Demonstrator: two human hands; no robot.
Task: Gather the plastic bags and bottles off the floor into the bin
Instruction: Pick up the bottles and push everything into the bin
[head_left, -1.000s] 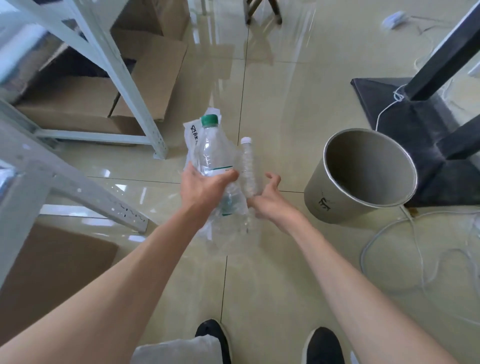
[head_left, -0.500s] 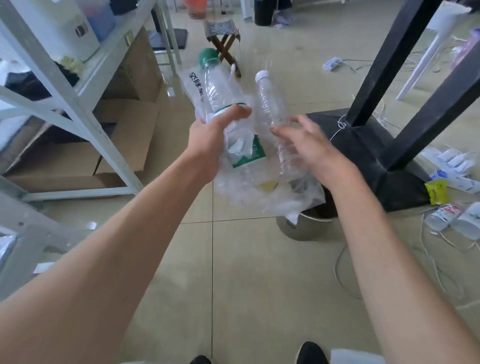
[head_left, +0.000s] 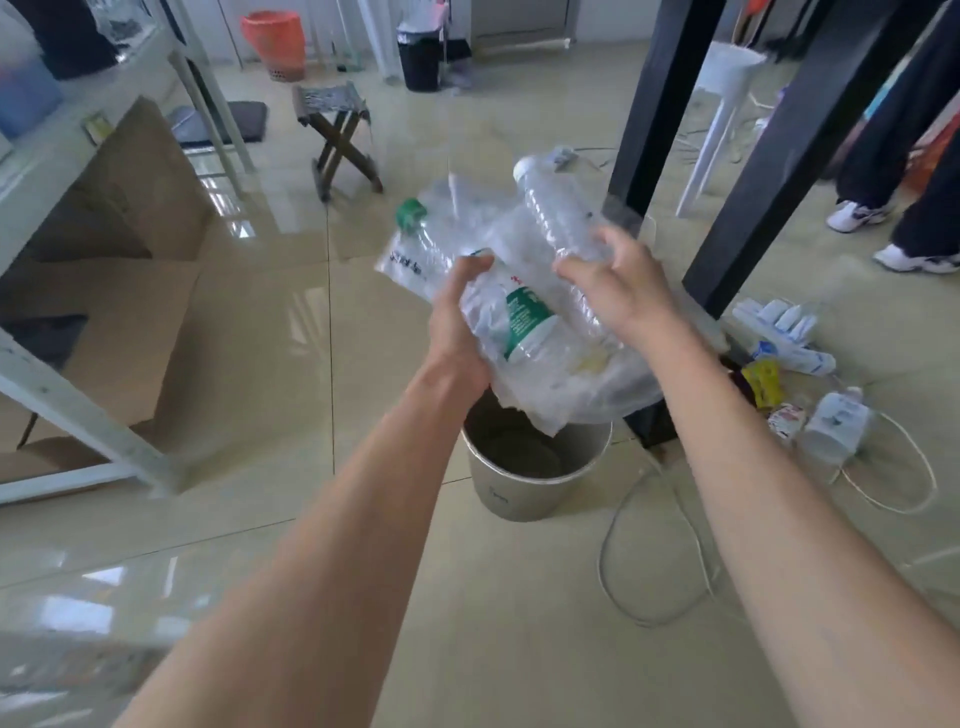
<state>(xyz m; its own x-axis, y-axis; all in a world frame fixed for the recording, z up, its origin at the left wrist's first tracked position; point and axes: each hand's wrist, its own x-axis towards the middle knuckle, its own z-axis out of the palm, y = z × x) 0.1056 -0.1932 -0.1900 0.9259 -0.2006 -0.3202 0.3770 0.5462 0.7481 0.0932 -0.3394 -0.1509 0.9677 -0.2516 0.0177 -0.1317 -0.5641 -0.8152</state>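
Observation:
Both hands hold a bundle of clear plastic bags (head_left: 587, 384) and two bottles above the round metal bin (head_left: 524, 493). My left hand (head_left: 460, 322) grips the green-capped bottle (head_left: 511, 306) with its green label, together with bag plastic. My right hand (head_left: 623, 283) grips the white-capped clear bottle (head_left: 558, 213). The bags hang down over the bin's open mouth, hiding its far rim. The bin's inside looks dark and holds nothing I can see.
Black table legs (head_left: 748, 182) on a dark base stand right behind the bin. Small packets and a white bottle (head_left: 834, 423) lie on the floor at the right, with a white cable (head_left: 649, 561). A metal shelf frame (head_left: 78, 410) and cardboard boxes are left. A person's feet (head_left: 883, 234) are far right.
I have risen from the floor with the bottles and bags in both hands and carried them right, until they hang over the bin. The view has tilted up into the room.

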